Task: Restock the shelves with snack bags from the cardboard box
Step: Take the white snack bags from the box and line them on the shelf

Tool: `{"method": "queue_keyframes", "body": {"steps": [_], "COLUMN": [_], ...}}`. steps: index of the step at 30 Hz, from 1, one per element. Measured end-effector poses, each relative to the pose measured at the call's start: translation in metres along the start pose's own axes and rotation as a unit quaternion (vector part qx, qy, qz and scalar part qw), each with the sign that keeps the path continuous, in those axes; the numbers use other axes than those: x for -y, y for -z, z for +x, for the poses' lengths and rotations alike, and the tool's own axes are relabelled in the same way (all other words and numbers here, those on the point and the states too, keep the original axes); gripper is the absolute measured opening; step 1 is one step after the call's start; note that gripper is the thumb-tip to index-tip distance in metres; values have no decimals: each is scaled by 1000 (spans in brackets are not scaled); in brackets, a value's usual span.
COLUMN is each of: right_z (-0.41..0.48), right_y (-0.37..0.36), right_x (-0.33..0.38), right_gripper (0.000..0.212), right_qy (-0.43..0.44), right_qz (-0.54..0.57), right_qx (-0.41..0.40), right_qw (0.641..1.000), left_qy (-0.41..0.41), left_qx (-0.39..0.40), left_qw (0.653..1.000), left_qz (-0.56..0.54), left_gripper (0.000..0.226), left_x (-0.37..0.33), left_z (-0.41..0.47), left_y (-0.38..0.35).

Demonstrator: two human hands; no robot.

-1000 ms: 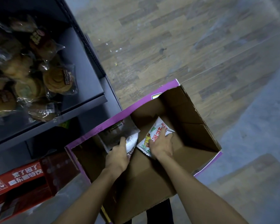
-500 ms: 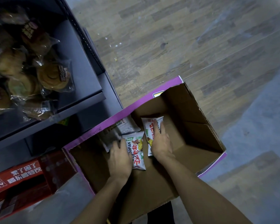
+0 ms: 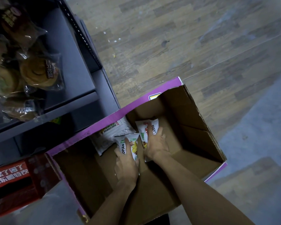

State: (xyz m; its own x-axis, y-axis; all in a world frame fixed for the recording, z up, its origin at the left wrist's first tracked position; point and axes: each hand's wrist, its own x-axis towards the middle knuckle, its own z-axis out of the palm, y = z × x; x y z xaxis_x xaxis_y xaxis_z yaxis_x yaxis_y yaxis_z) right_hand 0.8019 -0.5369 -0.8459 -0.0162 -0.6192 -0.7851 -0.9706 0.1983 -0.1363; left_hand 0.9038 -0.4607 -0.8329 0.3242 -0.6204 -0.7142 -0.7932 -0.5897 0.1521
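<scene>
Mid-frame, our left hand (image 3: 126, 164) and right hand (image 3: 154, 143) press spread fingers on two snack bags (image 3: 134, 147); slick film might slip.

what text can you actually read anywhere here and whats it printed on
"SHANYAOBOPIAN": leftmost snack bag, against the cardboard box wall.
"OPIAN": middle snack bag under the left hand; the rest is covered.
"SHANY": right snack bag under the right hand; the rest is covered.
"累了困了": red carton; the line below it is too blurred.
Pastry bag label: too blurred to read.
</scene>
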Motion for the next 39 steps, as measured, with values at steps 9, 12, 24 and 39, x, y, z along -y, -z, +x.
{"method": "queue_keyframes", "body": {"steps": [9, 12, 24, 39], "right_z": [-4, -1, -4, -1], "right_y": [7, 19, 20, 18], "right_x": [-10, -15, -23, -25], "right_gripper": [89, 84, 89, 88], "right_qy": [-6, -4, -9, 18], "right_qz": [-44, -41, -25, -55], "right_qx": [-72, -96, -106, -78], "right_qw": [996, 995, 994, 995], "left_qy": [-111, -317, -242, 19], "left_qx": [-54, -104, -79, -67], "left_qw": [964, 895, 947, 997], "left_qz": [235, 296, 194, 32], "left_gripper": [71, 25, 45, 72], "left_x": [4, 12, 22, -9], "left_z": [-8, -3, -20, 13], "left_y": [31, 34, 37, 13]}}
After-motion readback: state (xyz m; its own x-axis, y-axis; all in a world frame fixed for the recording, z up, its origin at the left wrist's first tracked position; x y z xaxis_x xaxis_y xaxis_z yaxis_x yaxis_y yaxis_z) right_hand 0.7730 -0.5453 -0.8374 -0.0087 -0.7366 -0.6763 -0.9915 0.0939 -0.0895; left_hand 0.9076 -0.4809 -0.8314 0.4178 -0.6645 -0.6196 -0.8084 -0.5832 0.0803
